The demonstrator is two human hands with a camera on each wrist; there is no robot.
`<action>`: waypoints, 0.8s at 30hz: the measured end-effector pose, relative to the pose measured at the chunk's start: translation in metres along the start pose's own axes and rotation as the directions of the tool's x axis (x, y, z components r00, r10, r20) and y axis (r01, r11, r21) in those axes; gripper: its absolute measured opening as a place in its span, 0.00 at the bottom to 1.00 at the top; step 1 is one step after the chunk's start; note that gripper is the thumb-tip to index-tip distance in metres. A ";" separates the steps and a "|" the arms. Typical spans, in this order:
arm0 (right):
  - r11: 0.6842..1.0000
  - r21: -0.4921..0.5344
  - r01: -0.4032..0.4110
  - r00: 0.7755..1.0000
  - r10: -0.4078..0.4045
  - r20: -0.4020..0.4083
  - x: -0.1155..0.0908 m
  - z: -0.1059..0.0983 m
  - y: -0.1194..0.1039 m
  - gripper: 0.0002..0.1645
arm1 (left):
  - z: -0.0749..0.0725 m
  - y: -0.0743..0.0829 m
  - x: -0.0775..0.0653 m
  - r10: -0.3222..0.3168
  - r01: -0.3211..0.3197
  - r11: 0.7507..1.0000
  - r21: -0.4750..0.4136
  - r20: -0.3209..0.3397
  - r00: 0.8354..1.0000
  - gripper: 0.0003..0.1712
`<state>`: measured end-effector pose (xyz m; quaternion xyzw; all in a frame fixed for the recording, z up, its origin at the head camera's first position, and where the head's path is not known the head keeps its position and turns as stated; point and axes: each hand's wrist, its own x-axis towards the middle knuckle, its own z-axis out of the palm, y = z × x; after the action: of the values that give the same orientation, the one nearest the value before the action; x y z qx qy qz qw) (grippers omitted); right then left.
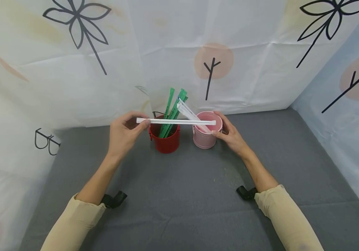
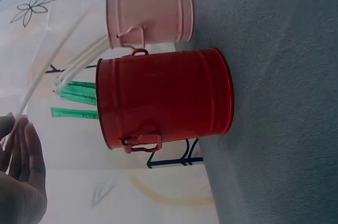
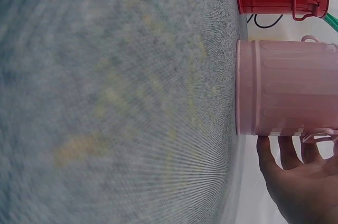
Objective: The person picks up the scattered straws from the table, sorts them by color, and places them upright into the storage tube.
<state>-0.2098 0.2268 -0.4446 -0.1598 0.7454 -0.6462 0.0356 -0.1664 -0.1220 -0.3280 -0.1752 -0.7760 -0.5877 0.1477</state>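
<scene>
My left hand pinches one end of a long white paper-wrapped straw. The straw lies level above two small metal buckets, its far end over the pink bucket. With thumb and fingers, my right hand holds the pink bucket by its right side; the right wrist view shows fingertips against its wall. White wrapped straws lean to the left inside the pink bucket. Left of it stands a red bucket with several green wrapped sticks upright in it, printed with small lettering.
Both buckets stand on a grey cloth-covered table near its back edge. White fabric with leaf and tree prints hangs behind and at both sides. Dark bands with black mounts are on both wrists.
</scene>
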 end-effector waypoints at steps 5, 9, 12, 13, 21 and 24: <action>1.000 -0.002 0.007 1.000 -0.007 0.001 0.000 0.000 0.000 0.45 | 0.007 -0.001 0.011 -0.022 0.021 1.000 0.008 0.014 1.000 0.08; 1.000 -0.002 0.013 1.000 -0.013 -0.003 0.000 0.000 0.000 0.45 | 0.014 -0.009 0.019 -0.052 0.053 0.998 -0.026 0.033 0.998 0.09; 1.000 -0.001 0.020 1.000 -0.020 -0.006 0.001 0.000 0.001 0.44 | 0.021 -0.023 0.025 -0.077 0.079 0.996 -0.039 0.047 0.996 0.10; 1.000 -0.002 0.021 1.000 -0.021 -0.007 0.001 0.000 0.001 0.44 | 0.024 -0.029 0.027 -0.084 0.086 0.995 -0.041 0.053 0.995 0.10; 1.000 0.014 0.026 1.000 -0.026 -0.005 0.001 0.000 0.001 0.44 | 0.048 -0.048 0.036 -0.075 0.078 0.997 -0.028 0.112 0.991 0.11; 1.000 0.012 0.011 1.000 -0.011 -0.005 0.000 0.000 0.000 0.44 | 0.057 -0.049 0.038 -0.053 0.056 0.998 -0.015 0.131 0.990 0.11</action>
<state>-0.2095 0.2263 -0.4442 -0.1619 0.7407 -0.6513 0.0313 -0.2239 -0.0759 -0.3686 -0.1932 -0.7831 -0.5858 0.0790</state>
